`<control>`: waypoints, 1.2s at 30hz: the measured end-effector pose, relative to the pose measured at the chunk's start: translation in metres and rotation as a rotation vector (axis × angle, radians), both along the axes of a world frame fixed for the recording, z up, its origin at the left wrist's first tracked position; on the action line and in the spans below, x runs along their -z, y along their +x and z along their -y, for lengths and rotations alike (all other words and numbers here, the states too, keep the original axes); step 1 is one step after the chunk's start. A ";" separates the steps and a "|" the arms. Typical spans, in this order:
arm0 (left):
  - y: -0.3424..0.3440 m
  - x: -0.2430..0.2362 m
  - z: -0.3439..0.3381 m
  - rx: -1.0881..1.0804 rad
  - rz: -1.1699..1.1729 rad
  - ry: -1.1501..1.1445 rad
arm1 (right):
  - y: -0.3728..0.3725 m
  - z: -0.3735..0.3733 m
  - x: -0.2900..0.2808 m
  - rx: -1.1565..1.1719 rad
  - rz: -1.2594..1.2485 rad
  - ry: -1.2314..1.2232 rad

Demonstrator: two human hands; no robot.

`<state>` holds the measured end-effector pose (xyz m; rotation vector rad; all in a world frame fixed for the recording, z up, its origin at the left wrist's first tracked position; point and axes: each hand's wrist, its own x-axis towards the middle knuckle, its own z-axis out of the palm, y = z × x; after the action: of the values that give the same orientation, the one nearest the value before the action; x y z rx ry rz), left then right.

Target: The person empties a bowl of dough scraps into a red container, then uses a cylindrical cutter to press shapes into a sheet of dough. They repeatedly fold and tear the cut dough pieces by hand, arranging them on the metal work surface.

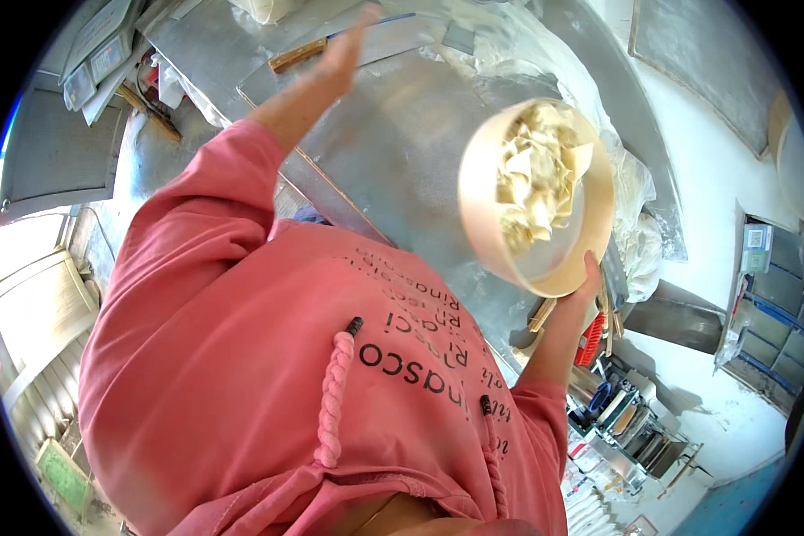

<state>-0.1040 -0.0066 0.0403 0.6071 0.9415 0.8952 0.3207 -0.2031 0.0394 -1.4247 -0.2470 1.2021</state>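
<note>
My right hand (590, 284) grips the lower rim of a round sieve (482, 228) with a pale wooden hoop, held tilted above the metal table (384, 147). Crumpled, folded pale-yellow pieces (540, 174), like dough sheets or scraps, sit bunched inside the hoop; I cannot tell exactly what they are. Away from the sieve, my left hand (344, 58) is raised over the far left of the table. Its fingers stretch out, slightly blurred, and nothing shows in them. Close by lies a flat-bladed tool with a wooden handle (297, 55).
Clear plastic sheeting (590, 85) is bunched along the table's far and right sides. A small grey plate (458, 37) lies at the back. To the lower right, a rack of tools (639, 424) stands against the white wall. A wooden-handled item (152, 112) sticks out at the left.
</note>
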 end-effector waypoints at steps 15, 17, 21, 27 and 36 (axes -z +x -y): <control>-0.032 -0.028 -0.019 -0.025 0.070 0.121 | -0.095 0.007 0.027 0.060 0.115 -0.081; -0.062 0.002 -0.064 0.085 0.496 -0.092 | -0.120 0.035 -0.009 0.108 -0.140 0.048; -0.020 0.009 -0.045 0.031 0.004 0.261 | -0.148 -0.007 0.027 0.305 0.204 -0.150; -0.087 -0.007 -0.074 0.070 0.405 -0.153 | -0.160 0.052 -0.007 0.272 0.024 0.043; -0.120 0.025 -0.031 0.263 0.427 -0.062 | -0.191 0.105 0.008 0.271 0.063 0.087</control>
<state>-0.2243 0.0242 0.0156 0.4495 0.4891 0.7173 0.1296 -0.3077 0.0310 -1.3724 -0.1419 0.9167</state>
